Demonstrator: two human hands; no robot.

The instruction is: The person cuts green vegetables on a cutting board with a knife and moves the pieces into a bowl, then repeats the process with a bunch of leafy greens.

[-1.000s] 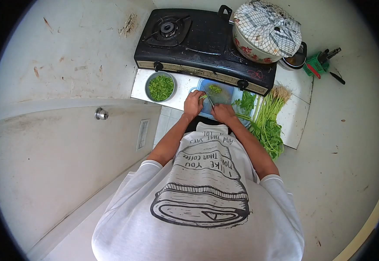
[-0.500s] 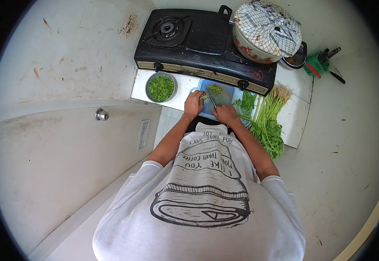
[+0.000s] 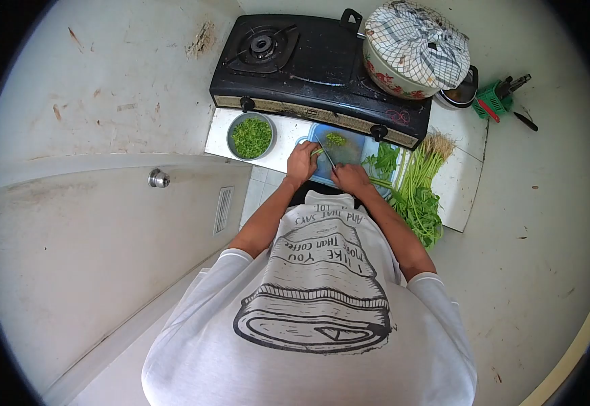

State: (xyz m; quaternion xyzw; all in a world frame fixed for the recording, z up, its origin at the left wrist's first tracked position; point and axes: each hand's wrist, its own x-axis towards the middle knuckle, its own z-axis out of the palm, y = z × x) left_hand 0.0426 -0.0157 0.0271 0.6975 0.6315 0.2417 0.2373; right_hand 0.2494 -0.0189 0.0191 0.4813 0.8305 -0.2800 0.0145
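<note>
My right hand [image 3: 352,177] is wrapped round the handle of a knife [image 3: 326,153], whose blade slants up and left over the blue cutting board [image 3: 349,153]. At the board's left edge my left hand [image 3: 301,163] pinches green stems [image 3: 317,151] beside the blade. A small heap of chopped greens [image 3: 335,139] lies on the board beyond the knife. Cut leaves [image 3: 383,160] rest at the board's right side, next to a large bunch of leafy stalks with roots [image 3: 413,184].
A grey bowl of chopped greens [image 3: 251,136] stands on the white counter [image 3: 281,144] at left. Behind is a black gas stove [image 3: 318,68] with a cloth-covered pot [image 3: 396,78]. A green basket [image 3: 494,99] with utensils is at the right.
The knife blade has tilted slightly further left near the stems. Both hands keep their grips and have barely moved.
</note>
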